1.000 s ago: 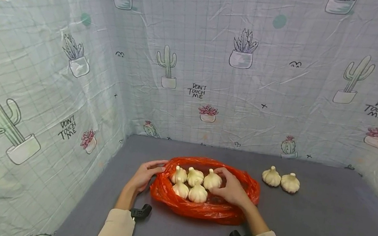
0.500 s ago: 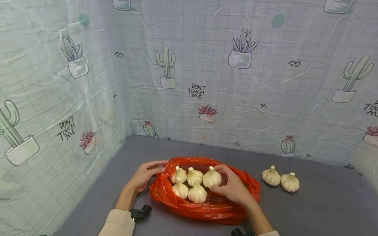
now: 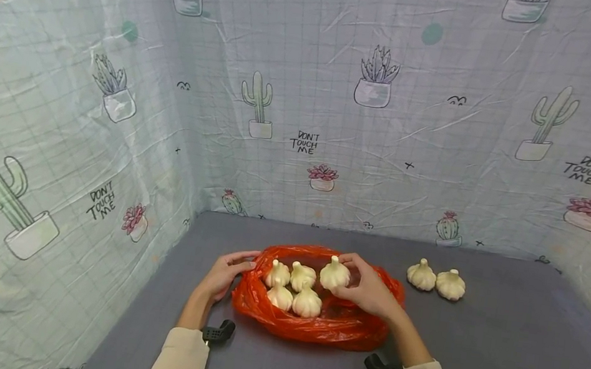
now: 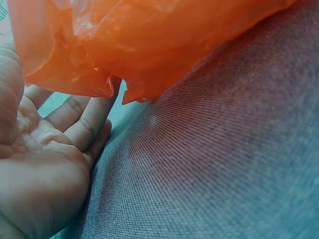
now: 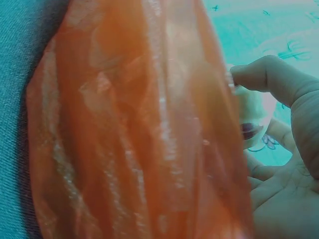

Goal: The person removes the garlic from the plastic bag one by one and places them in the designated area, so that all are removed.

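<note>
A red plastic bag (image 3: 309, 331) lies spread with its mouth up, several garlic bulbs (image 3: 307, 303) grouped in its left part. Between thumb and fingers, my right hand (image 3: 371, 290) holds one garlic bulb (image 3: 335, 274) over the bag's middle, stem up. In the right wrist view that bulb (image 5: 254, 112) shows partly behind the bag's orange-looking wall (image 5: 139, 124). My left hand (image 3: 223, 274) holds the left rim of the bag with thumb and fingers. The left wrist view has its palm (image 4: 45, 164) beside the bag (image 4: 149, 45), which hides the fingertips.
Two more garlic bulbs, one (image 3: 421, 275) beside the other (image 3: 451, 285), sit on the grey tabletop (image 3: 504, 352) right of the bag. A cactus-print sheet (image 3: 309, 85) hangs behind the table and along its left and right sides.
My right hand has raised its garlic bulb slightly from beside the others inside the bag. The left hand stays at the left rim.
</note>
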Demonstrator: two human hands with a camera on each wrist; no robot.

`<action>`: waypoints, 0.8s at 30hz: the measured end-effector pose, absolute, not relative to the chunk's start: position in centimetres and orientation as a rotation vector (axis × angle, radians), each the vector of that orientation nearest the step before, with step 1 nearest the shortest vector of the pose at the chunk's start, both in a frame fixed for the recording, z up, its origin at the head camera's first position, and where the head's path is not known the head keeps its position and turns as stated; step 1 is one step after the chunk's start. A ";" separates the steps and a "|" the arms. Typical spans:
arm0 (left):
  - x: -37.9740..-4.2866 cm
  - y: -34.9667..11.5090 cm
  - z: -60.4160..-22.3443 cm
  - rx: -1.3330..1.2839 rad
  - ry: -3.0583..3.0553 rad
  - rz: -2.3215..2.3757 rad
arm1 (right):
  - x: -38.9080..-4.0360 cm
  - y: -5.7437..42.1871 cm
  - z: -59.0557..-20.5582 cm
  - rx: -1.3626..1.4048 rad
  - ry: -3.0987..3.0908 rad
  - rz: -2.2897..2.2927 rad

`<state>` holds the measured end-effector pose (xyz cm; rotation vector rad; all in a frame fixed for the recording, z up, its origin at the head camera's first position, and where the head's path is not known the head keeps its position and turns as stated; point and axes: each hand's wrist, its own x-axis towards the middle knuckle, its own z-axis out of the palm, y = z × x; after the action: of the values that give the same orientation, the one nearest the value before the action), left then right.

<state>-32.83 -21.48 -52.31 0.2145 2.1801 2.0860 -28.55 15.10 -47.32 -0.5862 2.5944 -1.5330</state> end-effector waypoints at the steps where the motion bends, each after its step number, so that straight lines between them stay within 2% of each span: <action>1: -32.8 -21.5 -52.3 0.208 2.176 2.090 | -28.5 15.1 -47.2 -0.588 2.597 -1.535; 24: -32.8 -21.6 -52.3 0.221 2.134 2.107 | -25.9 20.0 -46.2 -0.522 2.687 -1.588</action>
<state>-32.80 -21.63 -52.31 0.2206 2.1343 2.1069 -25.86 20.00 -46.22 -0.5220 2.6868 -1.5880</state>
